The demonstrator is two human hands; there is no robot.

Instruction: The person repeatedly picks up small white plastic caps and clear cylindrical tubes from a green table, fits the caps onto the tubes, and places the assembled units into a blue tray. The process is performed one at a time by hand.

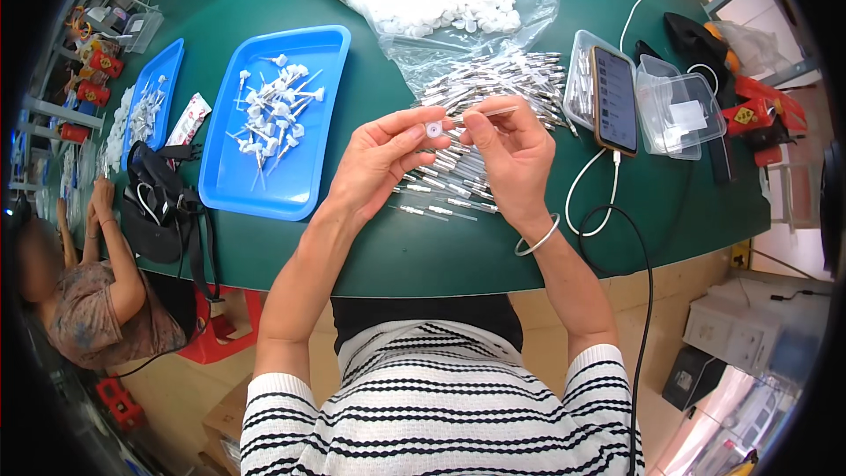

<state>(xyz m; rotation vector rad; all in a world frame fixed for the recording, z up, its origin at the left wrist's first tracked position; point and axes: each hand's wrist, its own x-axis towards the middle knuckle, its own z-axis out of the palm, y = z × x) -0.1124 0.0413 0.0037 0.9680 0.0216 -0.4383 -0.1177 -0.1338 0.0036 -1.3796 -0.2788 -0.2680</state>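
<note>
Between the thumb and fingers of my left hand is a small white plastic cap, its round face turned up. Close beside it, my right hand pinches a thin metal-and-clear tube, partly hidden by the fingers. The two hands nearly meet over a heap of similar slim tubes on the green table. To the left, a blue tray holds several white caps with tubes fitted in them. Beyond my hands lies a clear bag spilling loose white caps.
A phone with a white cable leans on a clear plastic box at the right, near another clear container. A black bag lies left of the tray. Farther left, a person sits by a second blue tray.
</note>
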